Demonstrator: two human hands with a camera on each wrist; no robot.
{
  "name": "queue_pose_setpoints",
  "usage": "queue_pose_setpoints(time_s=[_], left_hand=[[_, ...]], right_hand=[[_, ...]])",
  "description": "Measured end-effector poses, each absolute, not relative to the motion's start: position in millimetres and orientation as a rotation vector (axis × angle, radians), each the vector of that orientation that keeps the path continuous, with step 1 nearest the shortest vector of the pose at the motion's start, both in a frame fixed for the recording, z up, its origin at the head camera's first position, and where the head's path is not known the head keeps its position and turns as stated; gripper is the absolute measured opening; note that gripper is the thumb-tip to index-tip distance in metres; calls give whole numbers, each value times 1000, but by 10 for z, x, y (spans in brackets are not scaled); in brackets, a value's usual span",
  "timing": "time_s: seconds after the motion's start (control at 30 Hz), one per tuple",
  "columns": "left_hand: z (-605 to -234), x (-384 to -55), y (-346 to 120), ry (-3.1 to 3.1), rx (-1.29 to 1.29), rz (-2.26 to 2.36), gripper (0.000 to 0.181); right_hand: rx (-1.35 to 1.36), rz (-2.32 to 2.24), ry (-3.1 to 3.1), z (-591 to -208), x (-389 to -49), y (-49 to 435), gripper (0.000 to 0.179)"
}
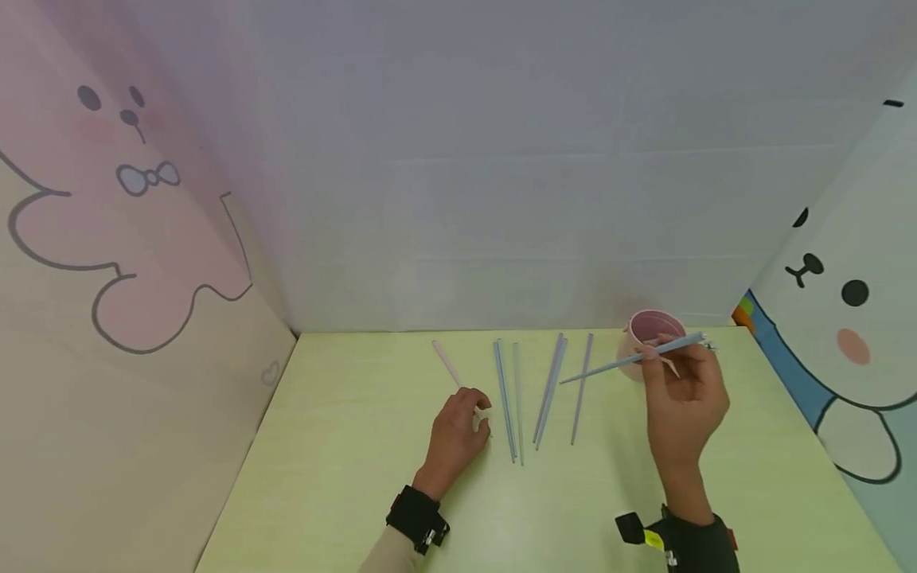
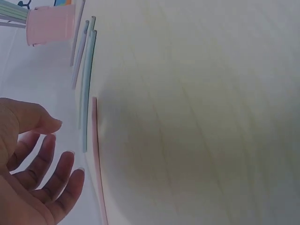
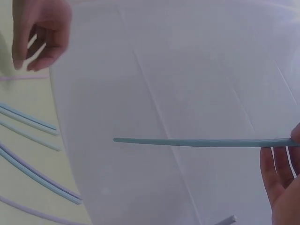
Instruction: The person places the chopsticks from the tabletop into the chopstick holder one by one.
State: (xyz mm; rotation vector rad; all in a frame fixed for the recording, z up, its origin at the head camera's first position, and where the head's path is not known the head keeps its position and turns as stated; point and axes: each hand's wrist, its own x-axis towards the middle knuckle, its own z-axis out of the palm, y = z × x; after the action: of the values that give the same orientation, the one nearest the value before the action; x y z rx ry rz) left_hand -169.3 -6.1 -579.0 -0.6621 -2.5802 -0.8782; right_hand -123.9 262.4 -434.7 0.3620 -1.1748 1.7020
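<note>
My right hand (image 1: pixel 684 398) is raised in front of the pink bucket, pinching a blue tapered chopstick (image 1: pixel 605 368) near its thicker end. The thin end of that chopstick points left, as the right wrist view also shows. Low over the table, my left hand (image 1: pixel 456 426) has its fingers loosely curled around nothing. Just beyond its fingertips lies a pink chopstick (image 1: pixel 446 363), whose near end the hand hides in the head view. In the left wrist view the same pink chopstick (image 2: pixel 96 145) lies apart from the fingers.
Between the hands lie a blue pair (image 1: pixel 505 402), a pale green chopstick (image 1: pixel 519 406), a purple-and-blue pair (image 1: pixel 550 394) and a single purple chopstick (image 1: pixel 582 394). At the back right stands the pink bucket (image 2: pixel 51 26), several chopsticks (image 2: pixel 11 14) sticking out. Printed cloth walls enclose the table.
</note>
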Motion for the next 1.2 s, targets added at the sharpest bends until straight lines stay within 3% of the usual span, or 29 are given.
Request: queue_pose_setpoints(time_s=[0.33,0.63,1.2], left_hand=[[-5872,-1836,-119,-2667,-441,-868,24],[-5931,-1841,-116,-2738,-244,-774,37],[-5852,-1773,-300,-2867,-72,-789,21]], right_hand=[[179,1496,-1185,-4001,-1226,3030,27],[-20,1292,-1247,-3854,-1228,3270,23],[-73,1216,-1368,-3951,-1264,3296,20]])
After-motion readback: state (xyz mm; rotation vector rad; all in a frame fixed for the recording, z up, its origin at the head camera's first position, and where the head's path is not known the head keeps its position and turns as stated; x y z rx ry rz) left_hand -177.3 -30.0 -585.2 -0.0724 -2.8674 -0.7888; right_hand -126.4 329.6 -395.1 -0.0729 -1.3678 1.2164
